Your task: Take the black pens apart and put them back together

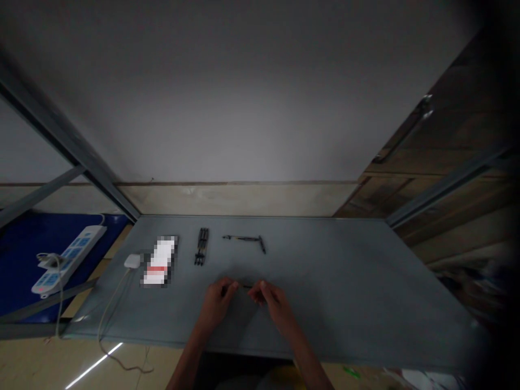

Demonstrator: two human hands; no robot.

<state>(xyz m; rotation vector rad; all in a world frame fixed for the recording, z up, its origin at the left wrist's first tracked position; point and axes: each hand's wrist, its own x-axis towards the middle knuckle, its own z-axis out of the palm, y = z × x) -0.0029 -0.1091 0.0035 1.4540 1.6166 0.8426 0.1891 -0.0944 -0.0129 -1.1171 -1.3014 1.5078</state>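
Observation:
Both my hands hover over the near middle of a grey table (345, 292). My left hand (217, 300) and my right hand (270, 300) each pinch one end of a thin dark pen (246, 286) held level between them. Beyond my hands a small bundle of dark pens (201, 246) lies on the table. To its right lies a single thin pen body (241, 238) with a short dark cap (262, 245) at its right end.
A white box with a red stripe (159, 261) and a small white charger (132, 261) with a trailing cable lie at the table's left. A white power strip (67, 259) rests on a blue surface further left. Metal frame bars rise at both back corners.

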